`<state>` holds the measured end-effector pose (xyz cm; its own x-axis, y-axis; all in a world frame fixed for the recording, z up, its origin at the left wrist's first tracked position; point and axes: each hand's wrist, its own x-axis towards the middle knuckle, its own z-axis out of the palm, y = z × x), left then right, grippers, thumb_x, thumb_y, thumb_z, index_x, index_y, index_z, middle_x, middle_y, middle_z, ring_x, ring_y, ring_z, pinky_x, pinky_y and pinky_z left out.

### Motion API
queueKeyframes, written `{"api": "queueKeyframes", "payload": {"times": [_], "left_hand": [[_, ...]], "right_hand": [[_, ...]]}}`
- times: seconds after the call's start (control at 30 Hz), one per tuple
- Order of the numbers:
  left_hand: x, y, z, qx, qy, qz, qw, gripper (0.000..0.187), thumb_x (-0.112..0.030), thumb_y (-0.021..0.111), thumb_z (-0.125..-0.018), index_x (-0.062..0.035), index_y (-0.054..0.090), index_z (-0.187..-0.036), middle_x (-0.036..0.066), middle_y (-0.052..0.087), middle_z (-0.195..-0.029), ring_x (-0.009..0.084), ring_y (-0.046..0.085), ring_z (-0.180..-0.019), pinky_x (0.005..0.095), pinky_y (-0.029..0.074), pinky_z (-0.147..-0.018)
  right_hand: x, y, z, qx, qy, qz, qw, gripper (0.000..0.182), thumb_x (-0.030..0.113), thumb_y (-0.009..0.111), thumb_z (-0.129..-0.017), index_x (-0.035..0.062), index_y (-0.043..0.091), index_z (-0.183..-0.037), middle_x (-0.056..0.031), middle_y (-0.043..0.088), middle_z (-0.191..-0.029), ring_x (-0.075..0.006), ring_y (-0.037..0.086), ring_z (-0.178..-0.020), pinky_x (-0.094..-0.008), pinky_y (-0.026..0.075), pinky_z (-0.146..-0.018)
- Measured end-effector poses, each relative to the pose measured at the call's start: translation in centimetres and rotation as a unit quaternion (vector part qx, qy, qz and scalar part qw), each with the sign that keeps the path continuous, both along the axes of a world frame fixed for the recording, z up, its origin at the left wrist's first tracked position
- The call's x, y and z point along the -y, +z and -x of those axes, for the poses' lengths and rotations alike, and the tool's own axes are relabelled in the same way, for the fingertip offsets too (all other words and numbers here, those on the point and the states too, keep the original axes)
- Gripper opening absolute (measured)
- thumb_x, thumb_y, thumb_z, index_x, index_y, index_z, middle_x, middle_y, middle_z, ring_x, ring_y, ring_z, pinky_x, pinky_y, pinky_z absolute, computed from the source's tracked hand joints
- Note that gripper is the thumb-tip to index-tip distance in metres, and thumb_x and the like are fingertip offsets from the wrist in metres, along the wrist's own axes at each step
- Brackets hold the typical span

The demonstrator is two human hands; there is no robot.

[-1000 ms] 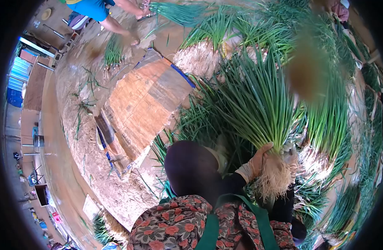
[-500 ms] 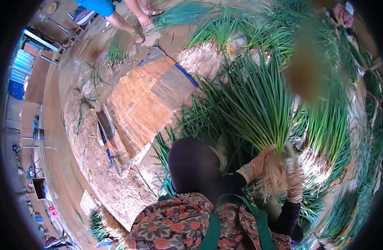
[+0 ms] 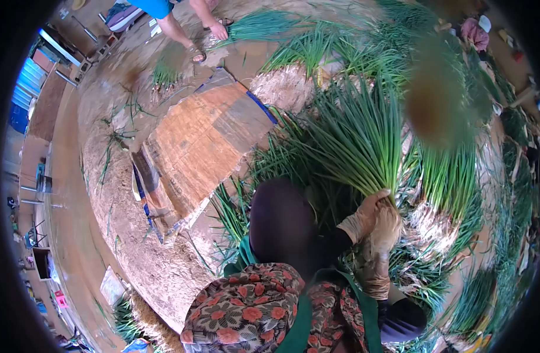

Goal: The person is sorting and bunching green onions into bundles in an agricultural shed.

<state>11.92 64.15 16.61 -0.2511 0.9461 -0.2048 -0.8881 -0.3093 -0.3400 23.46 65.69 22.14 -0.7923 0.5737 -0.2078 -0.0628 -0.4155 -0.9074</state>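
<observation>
A large fanned bunch of spring onions [image 3: 373,156] leans up and away from me, its green leaves spread. My left hand [image 3: 367,214], gloved, is closed around the lower stalks, with its thumb across the front. My right hand [image 3: 385,234], also gloved, is wrapped over the root end just below the left one. It hides most of the roots, and its fingertips are partly out of sight. Another bundle of spring onions [image 3: 446,188] lies close to the right, its pale roots towards me.
A worn flattened sack [image 3: 205,129] lies on the ground to the left. More onion piles [image 3: 308,53] with whitish roots are at the back. Another person's hand [image 3: 219,30] touches a bunch at the top. Dark blurred spots cover part of the right side.
My right hand has moved left from beside the roots onto them, covering them. My left hand keeps its hold on the stalks. The view has shifted slightly.
</observation>
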Motion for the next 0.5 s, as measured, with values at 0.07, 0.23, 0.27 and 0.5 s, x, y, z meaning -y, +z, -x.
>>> {"api": "queueKeyframes", "payload": {"times": [0.07, 0.23, 0.27, 0.5], "left_hand": [[-0.2, -3.0, 0.0, -0.013, -0.004, -0.059, 0.998, 0.020, -0.019, 0.062, -0.080, -0.0008, 0.060, -0.087, 0.011, 0.062, -0.071, 0.0222, 0.061, -0.060, 0.0375, 0.054, -0.060], [2.6, 5.2, 2.3, -0.153, 0.021, 0.049, 0.987, 0.038, -0.033, 0.057, -0.081, 0.0029, 0.061, -0.092, 0.014, 0.064, -0.078, 0.0245, 0.062, -0.063, 0.0389, 0.054, -0.064], [2.4, 3.9, 4.1, -0.154, 0.000, -0.028, 0.988, 0.039, -0.034, 0.057, -0.081, 0.0025, 0.061, -0.093, 0.014, 0.064, -0.080, 0.0240, 0.061, -0.065, 0.0380, 0.054, -0.065], [7.5, 15.5, 4.4, -0.249, 0.263, -0.005, 0.932, 0.032, -0.027, 0.048, -0.091, -0.0011, 0.052, -0.109, 0.011, 0.060, -0.089, 0.0220, 0.060, -0.080, 0.0356, 0.050, -0.074]], "right_hand": [[1.2, 0.9, -3.2, 0.024, 0.048, 0.072, 0.996, 0.032, 0.024, 0.057, -0.088, 0.0065, 0.049, -0.114, -0.0007, 0.053, -0.091, -0.0100, 0.048, -0.077, -0.0243, 0.039, -0.064], [0.6, 3.7, -9.4, 0.126, -0.021, -0.040, 0.991, 0.025, 0.028, 0.054, -0.089, 0.0064, 0.057, -0.100, 0.0029, 0.055, -0.074, -0.0044, 0.046, -0.055, -0.0204, 0.034, -0.046], [-0.7, 3.0, -11.5, 0.104, -0.050, -0.080, 0.990, 0.027, 0.030, 0.054, -0.090, 0.0058, 0.057, -0.101, 0.0032, 0.054, -0.072, -0.0035, 0.044, -0.054, -0.0199, 0.033, -0.045], [-9.5, 5.8, -16.3, 0.209, 0.023, -0.154, 0.965, 0.023, 0.028, 0.057, -0.088, 0.0079, 0.060, -0.100, -0.0046, 0.061, -0.074, -0.0119, 0.052, -0.052, -0.0228, 0.042, -0.048]]}}
